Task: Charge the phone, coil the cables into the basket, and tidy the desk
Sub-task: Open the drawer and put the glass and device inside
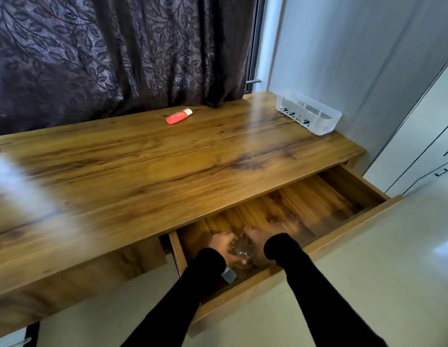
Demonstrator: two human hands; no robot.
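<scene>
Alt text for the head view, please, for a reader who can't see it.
Both hands, left hand and right hand, hold a clear object, too blurred to identify, inside the open drawer of a wooden desk. On top lie a red tube and a white basket.

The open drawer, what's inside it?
In the drawer, both hands, left and right, hold a clear glassy object, too blurred to identify. A small grey block lies beside it. Whatever sits under the hands is hidden.

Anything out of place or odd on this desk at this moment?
One thing: a red tube lies on its side, alone near the curtain, far from the white basket. The drawer stands open while both hands handle a clear item inside, too blurred to identify.
</scene>
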